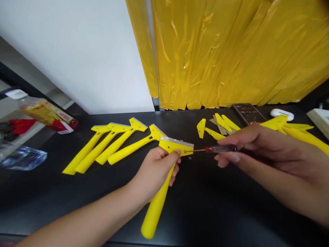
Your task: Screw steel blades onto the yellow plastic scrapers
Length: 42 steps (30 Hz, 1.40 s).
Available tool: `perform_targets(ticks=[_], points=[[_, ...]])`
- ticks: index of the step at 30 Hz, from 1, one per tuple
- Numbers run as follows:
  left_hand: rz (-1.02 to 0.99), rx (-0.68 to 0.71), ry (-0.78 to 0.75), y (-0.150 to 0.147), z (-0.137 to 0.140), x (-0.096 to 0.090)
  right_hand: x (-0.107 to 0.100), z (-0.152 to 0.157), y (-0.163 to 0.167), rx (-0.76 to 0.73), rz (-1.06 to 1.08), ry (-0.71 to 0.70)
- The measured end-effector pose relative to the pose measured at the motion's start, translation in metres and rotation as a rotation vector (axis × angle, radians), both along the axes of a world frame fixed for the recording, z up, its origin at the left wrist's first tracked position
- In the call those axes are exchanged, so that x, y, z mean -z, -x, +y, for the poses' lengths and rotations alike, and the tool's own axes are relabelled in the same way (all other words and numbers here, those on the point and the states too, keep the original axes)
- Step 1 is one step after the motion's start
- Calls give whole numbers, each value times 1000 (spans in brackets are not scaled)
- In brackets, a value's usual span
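My left hand (160, 168) is closed around the neck of a yellow scraper (155, 209), its thumb pressed on the head. A metal blade edge runs along the top of that head, and the handle points down toward me. Between the thumb and fingers of my right hand (259, 161) is a small screwdriver (221, 148) with a dark red, see-through handle. Its thin shaft points left, and the tip meets a screw (185, 151) on the right side of the scraper head. A tiny ring-like part (190, 158) shows just below the head.
Several yellow scrapers (115, 144) lie at the left. Loose yellow cover plates (201, 128) and more yellow handles (305, 132) lie at the right. Behind them are a phone (248, 114) and a white case (282, 114). A drink bottle (46, 111) lies tilted at far left.
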<state>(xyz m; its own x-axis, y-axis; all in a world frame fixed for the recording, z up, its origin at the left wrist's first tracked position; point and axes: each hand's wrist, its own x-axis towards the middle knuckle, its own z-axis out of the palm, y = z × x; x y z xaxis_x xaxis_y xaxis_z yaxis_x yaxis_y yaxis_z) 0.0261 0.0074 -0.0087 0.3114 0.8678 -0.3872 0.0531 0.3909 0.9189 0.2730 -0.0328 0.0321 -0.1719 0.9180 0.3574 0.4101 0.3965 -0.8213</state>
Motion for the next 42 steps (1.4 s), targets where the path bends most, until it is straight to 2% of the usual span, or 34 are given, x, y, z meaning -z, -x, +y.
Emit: perform_targets(ticks=[3, 5, 7, 11, 13, 16, 17, 23, 25, 27, 29, 30, 33, 35, 37, 40, 42], points=[[5, -2, 9, 0, 0, -2, 1, -1, 0, 93, -102, -137], [6, -2, 3, -1, 0, -2, -1, -1, 2, 118, -101, -155], [4, 4, -13, 0, 0, -2, -4, 0, 2, 93, -54, -89], [14, 7, -29, 0, 1, -1, -6, 1, 2, -2, 94, 149], [14, 4, -27, 0, 1, 0, -5, 1, 3, 45, 119, 145], [13, 13, -27, 0, 0, 1, -4, 2, 3, 143, 91, 20], [11, 17, -29, 0, 0, 1, -5, 3, 3, 138, 92, 21], [15, 14, -35, 0, 2, 0, -4, 6, -1, -82, 242, 330], [8, 13, -28, 0, 2, 0, -3, 5, 0, -17, 235, 289], [0, 14, -16, -1, 2, 1, -2, 4, 1, 83, 164, 165], [-2, 16, -6, -1, 1, 2, -3, 5, 2, 112, 116, 95], [0, 18, -4, -1, 1, 2, -4, 5, 1, 87, 120, 110], [1, 26, -16, -1, 1, 2, -5, 8, -3, -87, 225, 290], [3, 27, -30, -1, 1, 2, -4, 9, -4, -149, 278, 374], [5, 22, -27, -1, 2, 2, -3, 8, -4, -85, 242, 327], [-1, 17, 4, 0, 1, 2, -3, 4, 1, 83, 13, 41], [-4, 21, 8, 0, 1, 1, -4, 1, 4, 132, -107, -103]])
